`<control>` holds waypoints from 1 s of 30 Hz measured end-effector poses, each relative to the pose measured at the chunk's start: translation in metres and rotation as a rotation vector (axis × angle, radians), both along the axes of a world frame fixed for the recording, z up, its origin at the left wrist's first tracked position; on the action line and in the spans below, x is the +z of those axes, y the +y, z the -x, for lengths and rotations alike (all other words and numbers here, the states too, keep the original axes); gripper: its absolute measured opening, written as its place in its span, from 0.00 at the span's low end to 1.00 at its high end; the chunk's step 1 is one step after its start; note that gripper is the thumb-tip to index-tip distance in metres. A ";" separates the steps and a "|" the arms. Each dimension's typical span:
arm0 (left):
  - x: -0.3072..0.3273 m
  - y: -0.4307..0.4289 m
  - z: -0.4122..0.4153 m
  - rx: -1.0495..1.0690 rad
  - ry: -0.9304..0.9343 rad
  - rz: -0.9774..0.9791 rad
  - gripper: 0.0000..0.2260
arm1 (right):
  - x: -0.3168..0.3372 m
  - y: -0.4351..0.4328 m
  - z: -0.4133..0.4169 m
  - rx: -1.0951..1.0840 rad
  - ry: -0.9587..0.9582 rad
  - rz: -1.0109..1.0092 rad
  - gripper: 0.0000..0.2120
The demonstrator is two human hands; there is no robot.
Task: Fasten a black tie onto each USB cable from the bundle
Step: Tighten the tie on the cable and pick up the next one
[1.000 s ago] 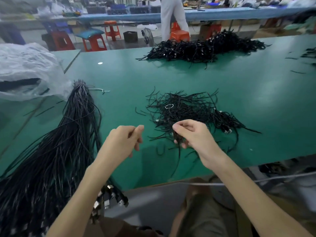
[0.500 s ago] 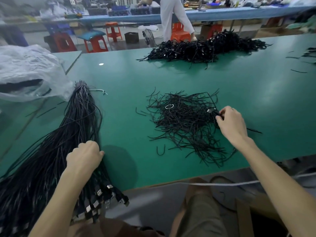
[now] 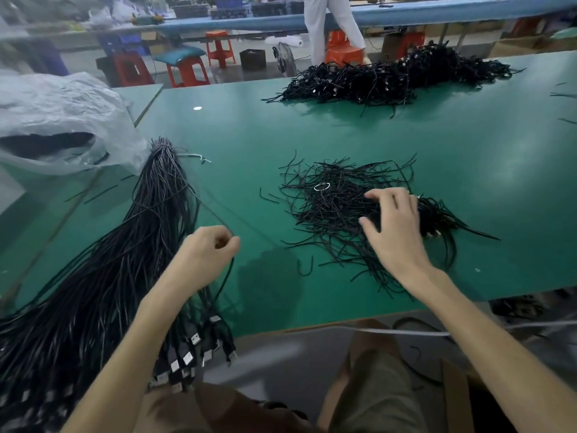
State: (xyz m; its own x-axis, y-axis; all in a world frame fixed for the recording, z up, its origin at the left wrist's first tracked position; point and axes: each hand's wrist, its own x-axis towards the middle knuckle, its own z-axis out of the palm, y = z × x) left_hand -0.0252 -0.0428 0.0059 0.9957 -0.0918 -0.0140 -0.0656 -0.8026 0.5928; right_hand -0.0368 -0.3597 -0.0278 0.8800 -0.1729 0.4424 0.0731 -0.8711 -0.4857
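**One cable out, other hand on the ties**

L hand [image 3: 208, 256], lower centre, is curled and pinches a single USB cable [image 3: 231, 270] leading back to the cable bundle [image 3: 125, 245] on the left of the green table [image 3: 249, 129]. Plugs [image 3: 193, 342] hang over the near edge. R hand [image 3: 395, 228] is spread, fingers loose, over the black ties [image 3: 327, 207] mid-frame, gripping nothing visible. A heap of cables [image 3: 390, 76] sits upper right, a plastic bag [image 3: 62, 114] upper left.

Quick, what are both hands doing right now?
Left hand: fingers curled round one USB cable from the bundle.
Right hand: open, fingers spread over the pile of black ties.
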 end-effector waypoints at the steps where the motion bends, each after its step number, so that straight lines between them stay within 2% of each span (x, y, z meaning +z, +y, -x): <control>1: 0.003 -0.009 0.004 -0.085 0.010 0.033 0.14 | 0.002 0.016 0.005 0.099 -0.004 -0.022 0.20; 3: 0.003 -0.028 0.012 -0.263 0.044 0.057 0.13 | 0.005 0.048 0.014 0.297 0.005 -0.044 0.22; 5: -0.002 -0.044 0.019 -0.413 0.056 0.014 0.15 | 0.006 0.076 0.020 0.484 0.049 -0.046 0.29; 7: -0.009 -0.050 0.023 -0.478 0.053 0.028 0.12 | 0.005 0.096 0.022 0.633 0.161 -0.110 0.39; 9: -0.011 -0.045 0.022 -0.466 0.095 0.150 0.10 | 0.001 0.104 0.020 0.695 0.298 -0.208 0.42; 12: -0.013 -0.030 0.020 -0.432 0.244 0.437 0.14 | -0.007 0.103 0.016 0.652 0.413 -0.205 0.34; 14: -0.017 -0.019 0.016 -0.398 0.270 0.484 0.16 | -0.012 0.098 0.014 0.593 0.370 -0.205 0.22; 16: -0.023 -0.005 0.011 -0.371 0.271 0.573 0.14 | -0.016 0.092 0.013 0.521 0.344 -0.340 0.15; 19: -0.028 0.018 0.000 -0.286 0.310 0.936 0.12 | -0.019 0.082 0.011 0.436 0.342 -0.487 0.12; 21: -0.031 0.027 -0.006 -0.210 0.320 1.121 0.17 | -0.018 0.078 0.014 0.423 0.345 -0.479 0.12; 24: -0.040 0.027 -0.007 -0.219 0.329 1.247 0.22 | -0.016 0.083 0.024 0.492 0.388 -0.391 0.13; 28: -0.046 0.011 -0.002 -0.138 0.345 1.378 0.13 | -0.016 0.102 0.040 0.626 0.458 -0.230 0.15; 30: -0.042 0.002 0.001 -0.115 0.373 1.473 0.14 | -0.020 0.110 0.045 0.657 0.489 -0.190 0.19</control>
